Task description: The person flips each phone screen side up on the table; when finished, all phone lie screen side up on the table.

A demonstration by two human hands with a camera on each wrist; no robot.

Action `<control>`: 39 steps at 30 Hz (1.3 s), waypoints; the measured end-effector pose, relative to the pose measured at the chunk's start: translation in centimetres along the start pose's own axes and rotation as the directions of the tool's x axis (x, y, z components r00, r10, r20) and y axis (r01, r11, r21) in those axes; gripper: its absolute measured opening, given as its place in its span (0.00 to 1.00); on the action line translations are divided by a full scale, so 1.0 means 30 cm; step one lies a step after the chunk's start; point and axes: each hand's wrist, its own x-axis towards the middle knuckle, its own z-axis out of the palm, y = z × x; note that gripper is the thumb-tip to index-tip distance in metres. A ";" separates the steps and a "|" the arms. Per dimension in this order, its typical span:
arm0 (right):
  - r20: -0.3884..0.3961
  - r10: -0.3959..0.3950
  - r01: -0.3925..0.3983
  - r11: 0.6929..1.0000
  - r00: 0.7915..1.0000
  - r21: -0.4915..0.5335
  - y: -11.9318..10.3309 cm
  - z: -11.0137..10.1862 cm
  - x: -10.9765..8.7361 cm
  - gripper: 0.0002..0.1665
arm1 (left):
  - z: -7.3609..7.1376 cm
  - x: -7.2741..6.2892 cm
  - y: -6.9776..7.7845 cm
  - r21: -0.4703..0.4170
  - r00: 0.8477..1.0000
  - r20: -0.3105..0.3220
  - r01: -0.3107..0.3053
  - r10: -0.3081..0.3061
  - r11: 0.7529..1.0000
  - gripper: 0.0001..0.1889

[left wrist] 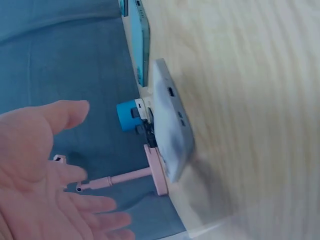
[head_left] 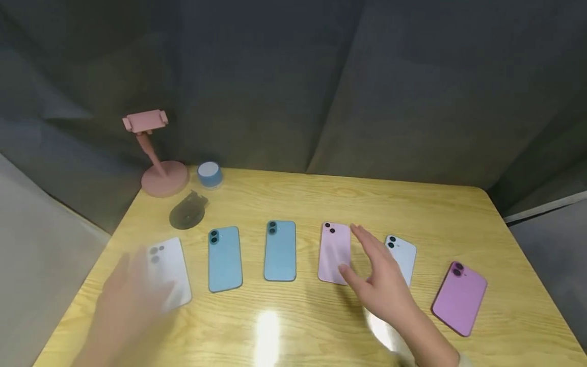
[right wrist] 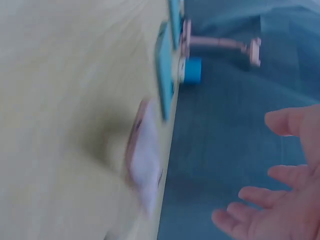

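Observation:
My left hand (head_left: pixel 128 300), blurred by motion, hovers above the left part of a white phone (head_left: pixel 176 278) with several lenses, which lies back up. In the left wrist view its fingers (left wrist: pixel 92 202) are loosely spread, with bare air between them and the phone. Over at the right, my right hand (head_left: pixel 385 285) is held above the table with thumb and fingers apart. Its thumb overlaps the edge of a light pink phone (head_left: pixel 334 255) in the head view. Part of a white two-lens phone (head_left: pixel 404 257) is hidden behind that hand. Neither hand holds anything.
Two blue phones (head_left: pixel 224 260) lie side by side mid-table. A magenta phone (head_left: pixel 460 300) lies at the right. Toward the back left stand a pink phone stand (head_left: pixel 165 178), a small blue cylinder (head_left: pixel 210 176) with a pale top, and a dark flat object (head_left: pixel 187 211). Dark cloth (head_left: pixel 257 92) hangs behind.

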 end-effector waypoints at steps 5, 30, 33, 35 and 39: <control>0.115 -0.064 0.028 0.956 0.991 0.291 -0.099 0.111 0.157 0.42 | 0.024 0.002 -0.049 0.003 0.987 -0.091 -0.133 0.133 0.991 0.53; 0.626 0.009 -0.307 0.877 0.779 0.370 -0.433 0.664 0.356 0.47 | -0.016 0.105 0.088 -0.380 0.961 0.251 0.209 -0.118 0.901 0.44; 0.632 0.045 -0.340 0.871 0.773 0.354 -0.447 0.692 0.340 0.47 | -0.020 0.101 0.082 -0.401 0.944 0.294 0.267 -0.153 0.876 0.44; 0.633 0.054 -0.386 0.832 0.773 0.400 -0.454 0.707 0.330 0.47 | -0.020 0.087 0.072 -0.451 0.930 0.317 0.320 -0.185 0.833 0.43; 0.629 0.072 -0.473 0.726 0.774 0.500 -0.473 0.724 0.312 0.47 | -0.005 0.059 0.038 -0.602 0.904 0.351 0.418 -0.245 0.680 0.43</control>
